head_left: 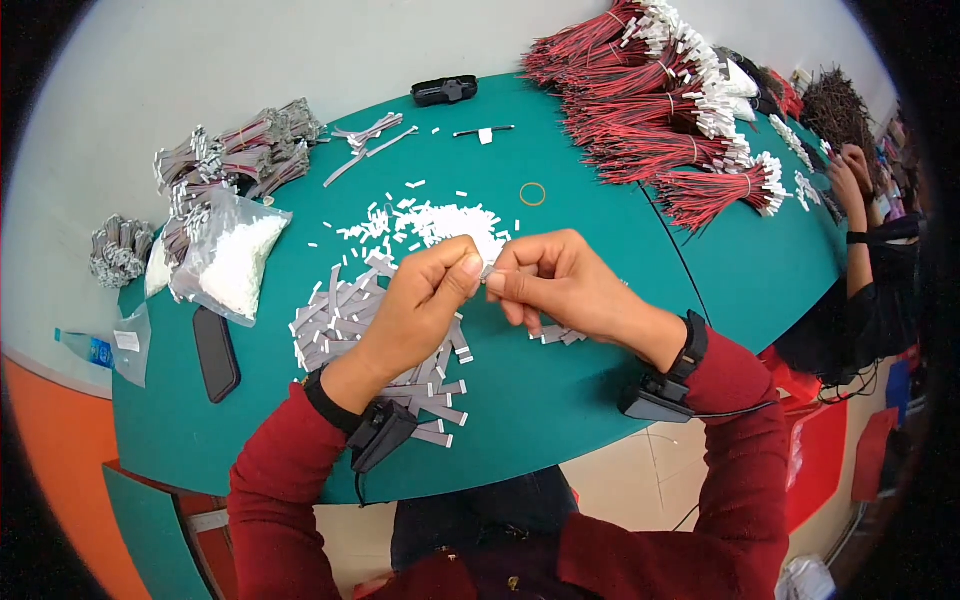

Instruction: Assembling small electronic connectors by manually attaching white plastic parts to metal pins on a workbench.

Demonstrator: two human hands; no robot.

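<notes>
Both hands meet above the middle of the table, fingertips nearly touching. My right hand (pixel 565 285) pinches a short grey ribbon cable (pixel 487 272) between thumb and forefinger. My left hand (pixel 425 295) is closed at the cable's end; its fingers hide whatever they pinch. Just beyond the hands spreads a heap of small white connector pieces (pixel 450 222). Below and beside my left hand lies a loose pile of grey ribbon cables (pixel 425 405) with white ends. A few more grey cables (pixel 556 336) lie beneath my right hand.
Bundled red-and-black wires (pixel 640 150) fill the far right. On the left are grey cable bundles (pixel 245 150), a clear bag of white pieces (pixel 235 260) and a black phone (pixel 216 352). A rubber band (pixel 533 194) lies beyond my hands. Another person's arm (pixel 855 210) reaches in at right.
</notes>
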